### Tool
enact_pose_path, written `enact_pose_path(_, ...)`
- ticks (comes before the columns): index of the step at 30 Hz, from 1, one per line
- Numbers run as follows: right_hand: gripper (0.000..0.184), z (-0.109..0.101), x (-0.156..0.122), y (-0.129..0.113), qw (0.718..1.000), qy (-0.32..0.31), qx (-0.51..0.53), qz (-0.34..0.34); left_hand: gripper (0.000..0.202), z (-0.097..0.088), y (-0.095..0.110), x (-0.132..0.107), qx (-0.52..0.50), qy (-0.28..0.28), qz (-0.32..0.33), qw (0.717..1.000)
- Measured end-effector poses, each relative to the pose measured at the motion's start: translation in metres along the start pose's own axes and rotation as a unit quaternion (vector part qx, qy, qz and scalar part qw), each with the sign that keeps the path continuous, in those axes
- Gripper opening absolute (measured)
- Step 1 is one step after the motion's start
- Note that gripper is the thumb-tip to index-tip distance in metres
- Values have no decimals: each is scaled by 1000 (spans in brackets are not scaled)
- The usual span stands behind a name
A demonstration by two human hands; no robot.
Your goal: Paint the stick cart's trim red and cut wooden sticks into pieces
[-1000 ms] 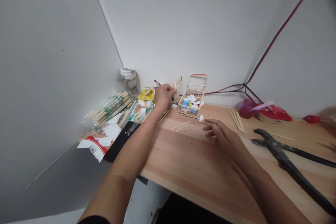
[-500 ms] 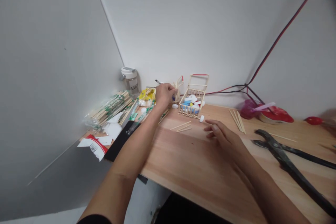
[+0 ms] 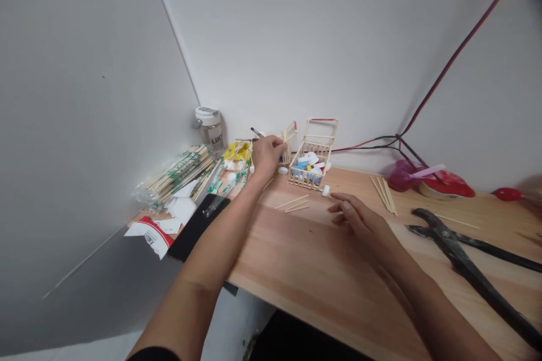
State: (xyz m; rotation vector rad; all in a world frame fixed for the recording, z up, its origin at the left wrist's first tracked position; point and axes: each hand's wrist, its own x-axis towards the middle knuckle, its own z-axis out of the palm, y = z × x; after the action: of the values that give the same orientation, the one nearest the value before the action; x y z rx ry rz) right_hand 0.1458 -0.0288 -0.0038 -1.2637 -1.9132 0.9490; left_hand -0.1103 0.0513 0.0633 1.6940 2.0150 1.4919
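Note:
My left hand (image 3: pixel 267 157) reaches to the back of the table, its fingers closed on the near side of a small cart of wooden sticks (image 3: pixel 287 153) with a red-tipped handle. That hand partly hides the small cart. Right of it stands a larger stick cart (image 3: pixel 310 182) with a red handle bar, filled with blue, white and yellow pieces. A white cap (image 3: pixel 326 190) rests against its front right corner. My right hand (image 3: pixel 358 219) hovers over the table near this cap, fingers loosely spread and holding nothing. Short loose sticks (image 3: pixel 292 203) lie between my hands.
Bagged sticks (image 3: pixel 178 176), paper scraps (image 3: pixel 182 208), a black flat object (image 3: pixel 197 228) and a lidded bottle (image 3: pixel 210 128) crowd the left. Large pliers (image 3: pixel 449 248), several sticks (image 3: pixel 384 194) and a red bowl-like item (image 3: pixel 449 185) lie right. Cables (image 3: pixel 396 138) run along the wall.
Almost nothing differs. My left hand has shifted very slightly right at the small stick cart; my right hand stays in place.

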Motion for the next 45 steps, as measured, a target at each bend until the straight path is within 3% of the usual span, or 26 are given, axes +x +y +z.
enact_pose_path(19,45,-2,-2,-9,998,-14,-57,5,16,0,8,-8,-8,23,-20,1000)
enact_pose_path(28,47,-3,-2,-14,998,-12,-62,10,12,-21,5,-6,-119,29,-32,992)
enact_pose_path(32,48,-3,-3,-16,998,-8,-62,6,16,-33,7,-15,-226,-27,-71,971)
enact_pose_path(38,47,-4,-3,-16,999,3,-45,-5,23,-47,12,-48,-353,-153,-151,911)
enact_pose_path(45,43,-6,0,-16,997,46,50,-30,31,-31,35,-97,-399,-336,-196,830)
